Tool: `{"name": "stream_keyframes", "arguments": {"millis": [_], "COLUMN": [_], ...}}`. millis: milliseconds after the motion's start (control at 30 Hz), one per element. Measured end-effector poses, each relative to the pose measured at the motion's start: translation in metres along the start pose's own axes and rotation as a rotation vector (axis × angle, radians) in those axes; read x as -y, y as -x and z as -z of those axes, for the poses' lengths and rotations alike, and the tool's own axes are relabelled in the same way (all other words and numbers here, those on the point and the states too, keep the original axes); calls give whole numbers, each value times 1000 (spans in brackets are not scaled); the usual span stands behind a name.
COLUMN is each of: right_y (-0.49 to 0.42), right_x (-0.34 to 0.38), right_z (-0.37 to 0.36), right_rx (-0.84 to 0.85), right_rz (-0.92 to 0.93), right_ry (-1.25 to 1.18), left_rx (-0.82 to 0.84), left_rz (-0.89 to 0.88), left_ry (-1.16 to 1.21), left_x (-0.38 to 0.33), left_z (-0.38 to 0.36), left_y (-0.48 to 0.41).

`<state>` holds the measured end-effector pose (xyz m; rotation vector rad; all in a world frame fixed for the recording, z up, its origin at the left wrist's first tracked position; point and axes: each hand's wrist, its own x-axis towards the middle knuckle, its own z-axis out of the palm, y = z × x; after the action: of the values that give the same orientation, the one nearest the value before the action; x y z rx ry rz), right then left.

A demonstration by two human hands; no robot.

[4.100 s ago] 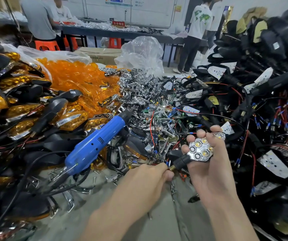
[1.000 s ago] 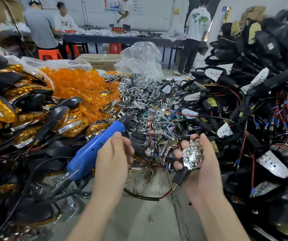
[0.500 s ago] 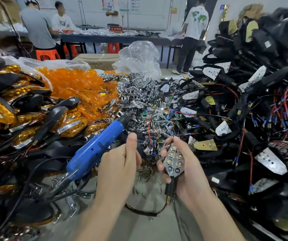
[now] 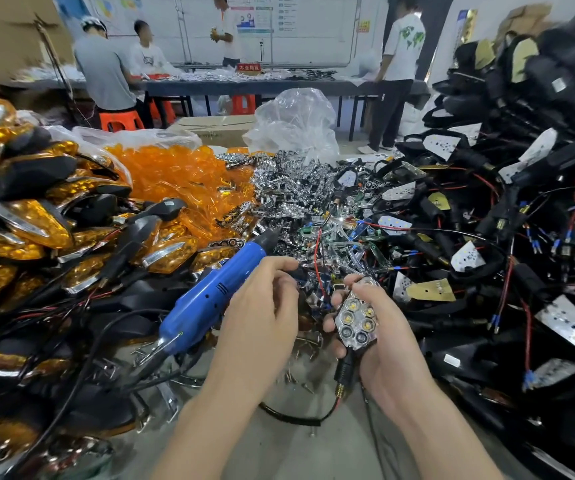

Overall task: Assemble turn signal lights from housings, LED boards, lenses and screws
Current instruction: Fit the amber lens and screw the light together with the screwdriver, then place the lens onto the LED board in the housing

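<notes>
My right hand (image 4: 391, 344) grips a turn signal housing (image 4: 356, 322) with a chrome honeycomb reflector and several LEDs facing up. Its black stem (image 4: 346, 370) points down toward me, and a black and red wire (image 4: 296, 416) trails from it onto the table. My left hand (image 4: 262, 313) hovers just left of the housing with its fingertips bunched together; anything between them is hidden. A blue electric screwdriver (image 4: 210, 299) lies slanted on the pile immediately left of that hand, untouched.
Orange lenses (image 4: 175, 174) are heaped at back left, with chrome reflectors (image 4: 289, 192) beside them. Amber finished lights (image 4: 36, 223) are stacked at left. Black housings with LED boards and wires (image 4: 487, 244) fill the right. Loose screws (image 4: 300, 377) lie on the table. People stand at a far bench.
My right hand has turned the housing so its stem points toward me and brought it closer to the left hand. My left hand rose from the table with its fingertips bunched.
</notes>
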<state>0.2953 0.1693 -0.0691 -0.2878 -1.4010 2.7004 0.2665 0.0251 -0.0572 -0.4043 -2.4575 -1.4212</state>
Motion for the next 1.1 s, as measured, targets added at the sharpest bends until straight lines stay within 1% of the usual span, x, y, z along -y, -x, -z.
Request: {"name": "stream_keyframes", "arguments": {"millis": [167, 267, 333, 367, 433, 533, 600, 667, 733, 867, 1000, 1100], "right_y": [-1, -2, -4, -5, -5, -4, -4, -3, -3, -3, -5, -4], "right_x": [-1, -3, -3, -3, -2, -1, 0, 1, 2, 2, 1, 0], "right_z": [2, 2, 3, 3, 2, 1, 2, 4, 4, 3, 4, 4], "right_rx": [23, 32, 19, 13, 10, 16, 21, 33, 41, 41, 41, 46], "right_rz": [42, 38, 35, 34, 25, 5, 0, -1, -1, -8, -6, -6], "right_ry": [-22, -17, -12, -11, -12, -14, -15, -10, -6, -22, -20, -24], "left_rx": [16, 5, -37, -35, 45, 202, 246, 260, 264, 223, 251, 171], "left_rz": [16, 25, 77, 111, 183, 240, 320, 403, 431, 403, 384, 366], "left_ry": [-63, -214, -317, -385, -572, -1011, -1153, -1184, -1162, -1104, -1082, -1043], "left_x": [5, 14, 24, 29, 40, 51, 52, 53, 56, 63, 62, 57], "left_z": [23, 52, 71, 78, 84, 78, 69, 59, 49, 50, 54, 56], "left_y": [-22, -52, -80, -95, -120, -146, -159, -167, -169, -167, -163, -157]}}
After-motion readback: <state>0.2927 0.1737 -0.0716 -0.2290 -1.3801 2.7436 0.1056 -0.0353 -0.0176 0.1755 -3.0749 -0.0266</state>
